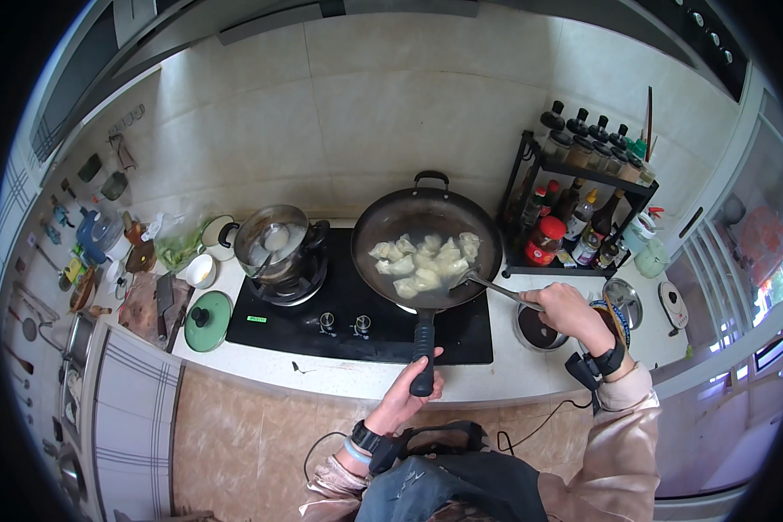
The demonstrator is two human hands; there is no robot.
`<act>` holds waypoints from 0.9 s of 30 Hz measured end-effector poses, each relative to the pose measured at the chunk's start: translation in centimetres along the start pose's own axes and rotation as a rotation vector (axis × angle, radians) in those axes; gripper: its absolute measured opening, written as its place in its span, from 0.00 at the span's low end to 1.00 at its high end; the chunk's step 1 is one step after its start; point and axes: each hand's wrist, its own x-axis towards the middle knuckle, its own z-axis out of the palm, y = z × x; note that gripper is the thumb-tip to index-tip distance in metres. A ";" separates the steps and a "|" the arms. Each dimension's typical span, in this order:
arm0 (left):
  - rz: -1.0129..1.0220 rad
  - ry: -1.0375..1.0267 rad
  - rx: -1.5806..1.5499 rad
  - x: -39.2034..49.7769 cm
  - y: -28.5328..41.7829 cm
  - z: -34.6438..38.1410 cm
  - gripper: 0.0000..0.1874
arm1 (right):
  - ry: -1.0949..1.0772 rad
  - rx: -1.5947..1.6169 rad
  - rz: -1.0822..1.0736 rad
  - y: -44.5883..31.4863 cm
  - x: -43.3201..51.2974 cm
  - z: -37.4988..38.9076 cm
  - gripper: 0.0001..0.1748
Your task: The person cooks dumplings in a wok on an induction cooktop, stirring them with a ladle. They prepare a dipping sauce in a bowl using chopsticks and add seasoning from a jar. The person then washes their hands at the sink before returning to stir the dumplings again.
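A dark wok (427, 202) rests on the right burner of a black gas hob (280, 336), its long handle pointing towards me. My left hand (412, 388) is closed around the end of that handle. In the wok lie several pale dumplings (430, 258), with some liquid around them. My right hand (564, 310) grips a metal spatula (506, 291), whose blade touches the wok's inside at the right, beside the dumplings. On the left burner stands a steel pot (280, 261) holding whitish liquid and a ladle (276, 239).
A black rack (587, 173) of bottles and jars stands right of the wok. Near my right hand are a steel bowl with dark contents (540, 329) and a round lid (623, 303). A green lid (207, 321), a white bowl (201, 271) and a cleaver (164, 300) on a board lie left.
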 end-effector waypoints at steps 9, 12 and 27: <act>0.016 0.021 0.048 0.0 0.1 0.0 0.27 | 0.085 0.131 -0.026 0.1 4.6 4.8 0.29; 0.017 0.014 0.056 0.1 0.0 -0.2 0.27 | 0.091 0.169 -0.012 -0.4 6.3 5.7 0.29; 0.045 0.006 0.087 0.1 0.2 0.2 0.27 | 0.134 0.283 -0.027 -3.2 13.0 8.6 0.28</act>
